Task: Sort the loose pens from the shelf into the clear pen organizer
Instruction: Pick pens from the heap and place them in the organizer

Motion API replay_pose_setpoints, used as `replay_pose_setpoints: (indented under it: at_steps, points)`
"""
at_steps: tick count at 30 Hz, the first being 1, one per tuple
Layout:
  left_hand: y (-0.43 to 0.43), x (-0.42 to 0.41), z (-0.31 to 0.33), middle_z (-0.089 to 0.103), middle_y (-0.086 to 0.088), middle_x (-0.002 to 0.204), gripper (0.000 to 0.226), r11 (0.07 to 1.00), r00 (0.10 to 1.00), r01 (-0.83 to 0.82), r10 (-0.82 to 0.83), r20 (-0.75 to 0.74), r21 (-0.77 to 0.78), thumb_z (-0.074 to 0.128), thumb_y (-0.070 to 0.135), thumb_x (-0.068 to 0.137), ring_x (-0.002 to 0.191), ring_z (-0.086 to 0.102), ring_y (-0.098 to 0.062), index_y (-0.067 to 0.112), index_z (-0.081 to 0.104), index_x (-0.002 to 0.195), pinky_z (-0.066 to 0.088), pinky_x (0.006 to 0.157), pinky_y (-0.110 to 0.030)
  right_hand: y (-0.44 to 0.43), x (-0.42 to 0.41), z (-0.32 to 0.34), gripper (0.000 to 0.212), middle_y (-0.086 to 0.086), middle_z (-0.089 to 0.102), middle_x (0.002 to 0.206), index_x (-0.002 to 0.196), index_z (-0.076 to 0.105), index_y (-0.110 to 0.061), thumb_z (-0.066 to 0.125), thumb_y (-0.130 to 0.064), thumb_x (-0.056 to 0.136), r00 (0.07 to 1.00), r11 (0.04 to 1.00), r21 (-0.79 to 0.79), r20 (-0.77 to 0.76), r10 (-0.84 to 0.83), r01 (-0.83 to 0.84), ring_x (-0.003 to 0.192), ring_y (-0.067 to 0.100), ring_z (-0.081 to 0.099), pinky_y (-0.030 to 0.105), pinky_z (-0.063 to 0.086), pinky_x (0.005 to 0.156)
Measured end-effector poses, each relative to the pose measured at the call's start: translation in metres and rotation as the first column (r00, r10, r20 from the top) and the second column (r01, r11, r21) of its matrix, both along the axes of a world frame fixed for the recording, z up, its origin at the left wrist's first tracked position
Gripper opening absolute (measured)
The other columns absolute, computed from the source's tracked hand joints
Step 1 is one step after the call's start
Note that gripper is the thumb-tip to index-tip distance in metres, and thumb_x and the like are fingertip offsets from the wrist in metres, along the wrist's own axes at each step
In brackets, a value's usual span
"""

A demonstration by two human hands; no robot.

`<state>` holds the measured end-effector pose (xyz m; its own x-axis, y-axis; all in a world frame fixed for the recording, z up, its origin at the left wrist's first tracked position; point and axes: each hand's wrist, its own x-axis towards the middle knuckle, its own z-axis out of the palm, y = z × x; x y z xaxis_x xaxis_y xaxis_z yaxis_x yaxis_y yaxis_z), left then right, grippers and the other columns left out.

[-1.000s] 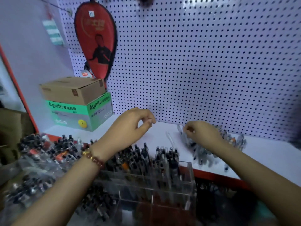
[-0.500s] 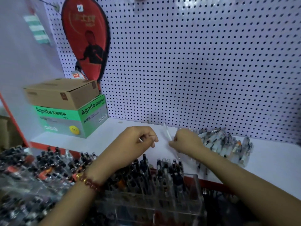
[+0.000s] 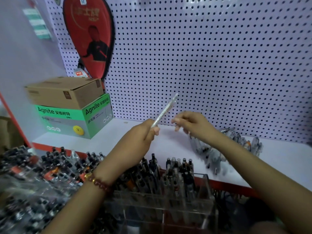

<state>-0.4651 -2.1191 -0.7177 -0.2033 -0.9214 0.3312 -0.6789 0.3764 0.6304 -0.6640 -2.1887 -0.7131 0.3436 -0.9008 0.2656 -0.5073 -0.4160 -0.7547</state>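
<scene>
The task looks about half done. The clear pen organizer [image 3: 185, 210] in front already holds many pens upright, but a pile of loose pens [image 3: 219, 154] lies on the shelf [image 3: 278, 162]. The left hand [image 3: 141, 137] pinches one clear pen [image 3: 164, 112] in its fingers, above the shelf and tilted upward. The right hand [image 3: 195, 125] hovers beside it, fingers loosely curled, and I see nothing in them.

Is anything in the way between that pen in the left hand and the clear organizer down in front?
Nothing visible blocks the path. The left hand holds the pen in open air above the shelf, and the clear organizer sits open-topped below. Only the standing pens in it crowd the slots.
</scene>
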Motion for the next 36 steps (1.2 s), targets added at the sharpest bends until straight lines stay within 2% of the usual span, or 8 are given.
replay_pose_setpoints:
  at_steps: [4,7,10,14,20,24,29,36]
  points:
    - [0.003,-0.003,0.002,0.049,0.004,0.076,0.024,1.0,0.999,-0.007,0.006,0.051,0.03,0.034,0.032,0.102,0.06,0.042,-0.011,0.019,0.051,0.092,0.035,0.057,-0.028,-0.025,-0.023,-0.04,0.015,0.003,0.061,0.097,0.091,0.059,-0.012,0.046,-0.017,0.096,0.603,0.917,-0.325,-0.692,-0.397,0.231,0.083,0.021,0.051,0.029,0.042,0.068]
    - [0.004,-0.002,0.002,0.05,0.001,0.076,0.025,0.999,0.999,-0.014,0.012,0.051,0.048,0.034,0.034,0.102,0.061,0.042,-0.013,0.019,0.051,0.091,0.037,0.059,-0.03,-0.023,-0.017,-0.046,0.03,0.008,0.055,0.103,0.102,0.057,-0.014,0.052,-0.043,0.094,0.455,0.93,-0.288,-0.812,-0.364,0.23,0.106,0.025,0.049,0.034,0.046,0.08]
    - [0.004,-0.002,0.003,0.05,0.001,0.076,0.025,0.998,0.998,-0.02,0.017,0.062,0.057,0.034,0.034,0.102,0.061,0.042,-0.014,0.019,0.051,0.091,0.037,0.06,-0.031,-0.022,-0.01,-0.044,0.024,0.01,0.058,0.111,0.105,0.057,-0.012,0.046,-0.032,0.097,0.388,0.921,-0.316,-0.839,-0.383,0.227,0.113,0.026,0.048,0.032,0.041,0.083]
    - [0.004,-0.002,0.003,0.051,-0.001,0.075,0.026,0.998,0.997,-0.033,0.029,0.072,0.057,0.034,0.034,0.102,0.061,0.043,-0.015,0.019,0.051,0.09,0.037,0.06,-0.031,-0.021,-0.007,-0.047,0.035,0.001,0.04,0.071,0.063,0.033,-0.015,0.048,-0.028,0.091,0.406,0.928,-0.285,-0.839,-0.363,0.24,0.101,0.023,0.048,0.033,0.035,0.088]
    - [0.007,-0.002,0.002,0.048,-0.001,0.069,0.026,0.999,0.998,-0.041,0.043,0.054,-0.032,0.034,0.039,0.101,0.058,0.041,-0.015,0.021,0.05,0.089,0.035,0.057,-0.031,-0.019,-0.009,-0.041,0.022,-0.001,0.047,0.062,0.073,0.048,-0.016,0.051,-0.028,0.091,0.656,0.895,-0.317,-0.609,-0.446,0.314,0.061,0.019,0.044,0.034,0.031,0.092]
    - [0.012,-0.002,0.006,0.053,-0.005,0.068,0.019,0.977,0.998,-0.038,0.048,0.043,-0.212,0.034,0.038,0.101,0.055,0.044,-0.016,0.024,0.043,0.091,0.036,0.053,-0.035,-0.005,-0.014,-0.02,0.018,-0.002,0.055,0.062,0.077,0.053,-0.014,0.056,-0.027,0.089,0.834,0.896,-0.276,-0.347,-0.43,0.347,0.056,0.014,0.048,0.029,0.043,0.07]
    - [0.022,-0.001,0.021,0.066,0.013,0.088,0.019,0.938,0.999,-0.051,0.051,-0.01,-0.343,0.035,0.038,0.102,0.072,0.058,0.001,0.028,0.051,0.096,0.047,0.062,-0.033,0.047,-0.002,0.038,0.009,0.002,0.065,0.064,0.082,0.055,-0.011,0.054,-0.013,0.091,0.997,0.996,-0.046,0.037,-0.074,0.075,0.056,0.011,0.052,0.023,0.044,0.061]
    - [0.068,0.0,0.024,0.061,0.007,0.08,0.027,0.949,0.952,0.069,-0.155,-0.264,-0.307,0.034,0.033,0.099,0.067,0.062,-0.012,0.017,0.056,0.1,0.053,0.06,-0.031,0.126,0.044,0.064,0.011,-0.007,0.062,0.057,0.086,0.059,-0.018,0.055,-0.012,0.094,0.952,0.969,-0.088,0.188,0.242,-0.229,0.051,-0.002,0.051,0.008,0.039,0.057]
